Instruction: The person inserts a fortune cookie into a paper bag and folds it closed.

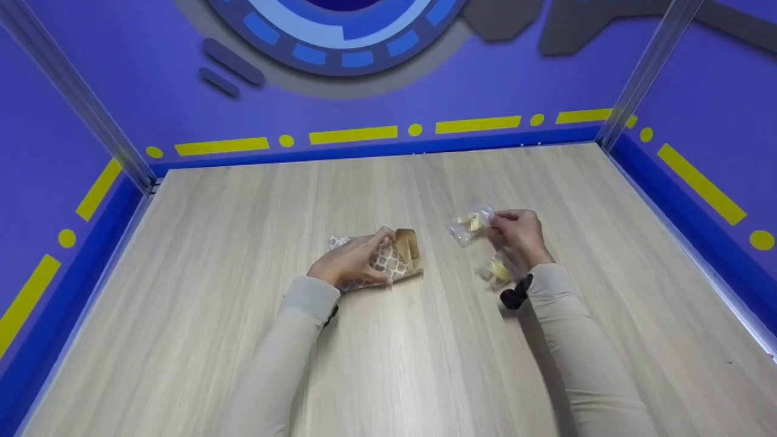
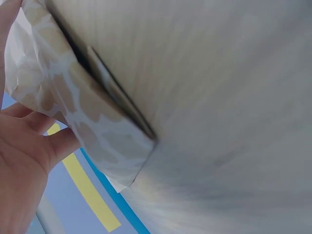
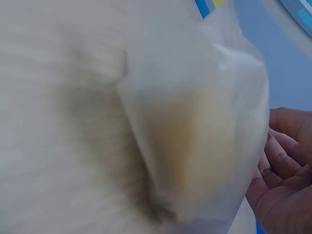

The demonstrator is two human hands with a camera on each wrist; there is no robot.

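Note:
My left hand (image 1: 351,261) grips a small paper bag (image 1: 388,262) with a tan-and-white lattice print, lying on its side. Its open brown mouth points right; in the left wrist view the bag's printed side (image 2: 92,107) shows a gap along its edge. To the right, my right hand (image 1: 519,233) pinches the corner of a clear plastic packet (image 1: 470,226) with pale yellow pieces inside. A second clear packet (image 1: 498,271) with something yellow hangs or lies below that hand, near the wrist. Blurred in the right wrist view, a translucent packet (image 3: 195,141) with yellow contents fills the middle.
Both hands work over a light wood-grain table (image 1: 243,206). A purple-blue wall (image 1: 364,109) with yellow dashes stands behind it, with side panels left and right. A small black device (image 1: 516,292) sits at the right wrist.

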